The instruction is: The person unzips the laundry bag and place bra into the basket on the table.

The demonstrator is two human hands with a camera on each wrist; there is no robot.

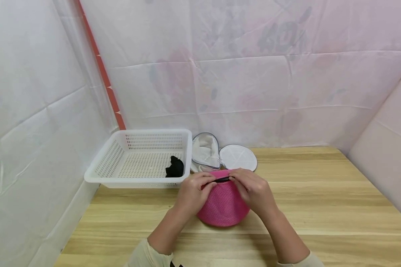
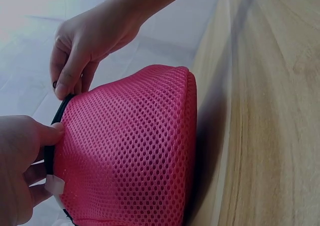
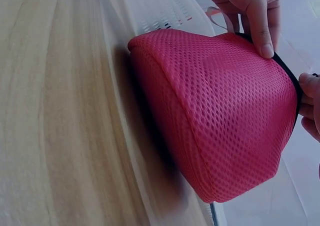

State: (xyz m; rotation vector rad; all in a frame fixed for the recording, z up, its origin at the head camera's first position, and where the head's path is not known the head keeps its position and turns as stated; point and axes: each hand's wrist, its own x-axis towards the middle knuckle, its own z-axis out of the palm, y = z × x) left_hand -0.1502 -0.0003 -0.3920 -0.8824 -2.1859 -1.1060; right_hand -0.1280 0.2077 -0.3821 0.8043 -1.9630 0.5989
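A pink mesh laundry bag [image 1: 222, 207] stands on the table in front of the person, its black-edged rim [image 1: 222, 180] uppermost. My left hand [image 1: 194, 189] pinches that rim on the left side between thumb and fingers. Opposite it, my right hand [image 1: 253, 185] pinches the same rim, a short gap away. Both wrist views show the bag's honeycomb mesh [image 2: 130, 141] and thumbs pressed over the black edging. A small whitish tab [image 2: 55, 184] sits by the edging in the left wrist view. What the bag holds inside is hidden.
A white plastic basket [image 1: 97, 177] stands at the back left, with a black bundle [image 1: 175, 167] in its right corner. Beside it, behind the pink bag, lies a white mesh bag [image 1: 205, 150] with a round white flap [image 1: 238, 157]. White sheeting [image 1: 240, 85] hangs behind the wooden table [image 1: 307, 207].
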